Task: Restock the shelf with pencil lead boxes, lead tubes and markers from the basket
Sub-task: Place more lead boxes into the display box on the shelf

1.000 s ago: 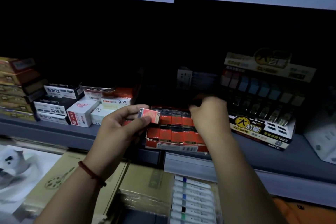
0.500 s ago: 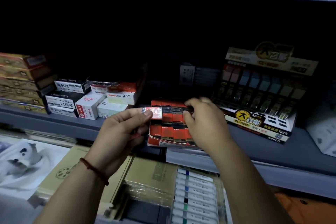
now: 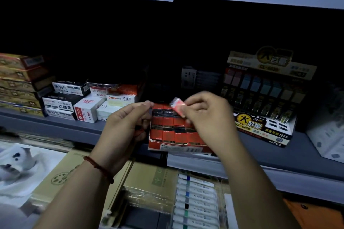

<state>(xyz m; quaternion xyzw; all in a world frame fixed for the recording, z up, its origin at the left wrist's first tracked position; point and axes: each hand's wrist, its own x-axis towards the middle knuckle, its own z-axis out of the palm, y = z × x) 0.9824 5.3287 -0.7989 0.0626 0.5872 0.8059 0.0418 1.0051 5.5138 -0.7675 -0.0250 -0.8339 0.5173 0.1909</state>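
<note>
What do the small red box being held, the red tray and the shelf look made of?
The small red box looks like card under glossy film, given the glare. The red tray seems thin matte cardboard, its front corner torn. The shelf is smooth grey, perhaps painted metal.

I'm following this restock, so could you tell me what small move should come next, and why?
Probably lower the red lead box pinched in the right hand into the red display tray just below it, whose back row seems to show gaps.
</note>
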